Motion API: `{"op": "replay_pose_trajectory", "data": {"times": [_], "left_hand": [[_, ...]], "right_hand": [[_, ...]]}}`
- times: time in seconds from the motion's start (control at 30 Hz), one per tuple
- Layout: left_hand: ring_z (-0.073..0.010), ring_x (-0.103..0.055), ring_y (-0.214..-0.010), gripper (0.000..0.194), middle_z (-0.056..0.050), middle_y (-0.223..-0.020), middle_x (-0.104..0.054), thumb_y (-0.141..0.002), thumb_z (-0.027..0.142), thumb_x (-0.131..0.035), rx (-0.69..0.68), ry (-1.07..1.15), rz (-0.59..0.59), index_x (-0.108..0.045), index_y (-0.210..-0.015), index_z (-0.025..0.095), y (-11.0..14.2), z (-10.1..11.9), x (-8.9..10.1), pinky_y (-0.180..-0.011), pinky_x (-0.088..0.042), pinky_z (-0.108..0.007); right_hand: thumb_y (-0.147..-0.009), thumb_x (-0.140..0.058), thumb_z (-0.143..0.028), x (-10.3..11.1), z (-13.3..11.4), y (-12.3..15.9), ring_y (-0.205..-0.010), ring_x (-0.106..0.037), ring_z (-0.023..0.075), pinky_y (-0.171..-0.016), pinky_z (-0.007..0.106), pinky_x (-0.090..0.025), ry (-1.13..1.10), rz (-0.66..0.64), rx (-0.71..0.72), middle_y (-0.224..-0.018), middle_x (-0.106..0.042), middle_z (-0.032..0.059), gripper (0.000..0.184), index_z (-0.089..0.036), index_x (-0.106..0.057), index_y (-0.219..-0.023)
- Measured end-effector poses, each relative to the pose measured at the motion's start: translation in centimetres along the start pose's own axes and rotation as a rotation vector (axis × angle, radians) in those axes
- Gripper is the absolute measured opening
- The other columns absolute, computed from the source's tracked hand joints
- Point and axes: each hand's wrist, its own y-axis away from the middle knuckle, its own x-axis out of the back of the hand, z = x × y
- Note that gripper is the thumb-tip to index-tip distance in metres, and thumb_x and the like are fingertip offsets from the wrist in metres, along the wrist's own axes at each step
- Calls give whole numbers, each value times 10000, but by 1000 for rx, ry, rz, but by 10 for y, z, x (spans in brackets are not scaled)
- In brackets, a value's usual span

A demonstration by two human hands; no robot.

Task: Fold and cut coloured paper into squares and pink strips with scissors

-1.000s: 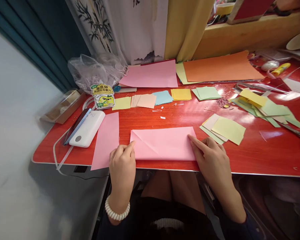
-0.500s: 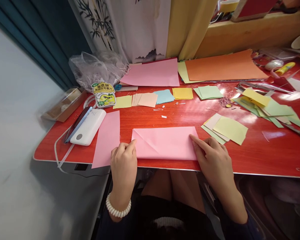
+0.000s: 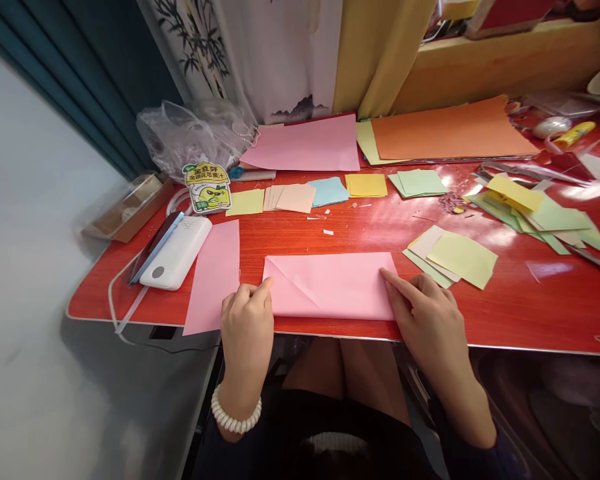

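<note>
A folded pink paper [image 3: 330,285] lies flat near the front edge of the red table [image 3: 360,227], with a diagonal crease on its left part. My left hand [image 3: 246,320] has its fingers curled and its thumb pressed on the paper's left edge. On the paper's right edge rests my right hand [image 3: 425,313], fingers together and the index finger stretched along the edge. A second pink sheet [image 3: 214,275] lies just left of my left hand and hangs over the table's front edge.
A white power bank [image 3: 176,253] with a phone [image 3: 156,245] sits at the left. Small coloured paper squares [image 3: 300,197] lie in a row mid-table, green and yellow pieces [image 3: 455,257] at right. Large pink [image 3: 305,143] and orange sheets [image 3: 447,130] lie at the back, beside a plastic bag [image 3: 190,137].
</note>
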Motion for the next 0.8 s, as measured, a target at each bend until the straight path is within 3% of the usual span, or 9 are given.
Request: {"op": "replay_pose_trajectory", "data": {"times": [0.53,0.7,0.8], "left_hand": [[-167,-486,-643,328,-32,-697,-566,-845,72,-511,-12,-20,0,-689,-1086,206,-1,-1,-2,-643,-416,-273],[-176,-490,-655,328,-35,-707,-568,-842,71,-516,-21,-44,6,-690,-1085,208,-1,-1,-2,-639,-417,-282],[-182,-495,-669,326,-38,-709,-572,-830,61,-532,-30,-61,4,-693,-1079,198,-1,0,-1,-644,-416,-282]], "right_hand": [[-938,-392,-248,2,-1,1,-676,-474,196,-636,335,-428,-12,-4,-9,-752,-537,65,352,-149,-652,-1152],[-933,-424,-264,1,-2,2,-709,-500,214,-716,400,-447,72,-11,-14,-760,-523,77,342,-161,-663,-1154],[-913,-477,-256,5,-5,1,-872,-519,293,-758,466,-449,168,33,33,-927,-558,155,308,-141,-682,-1112]]}}
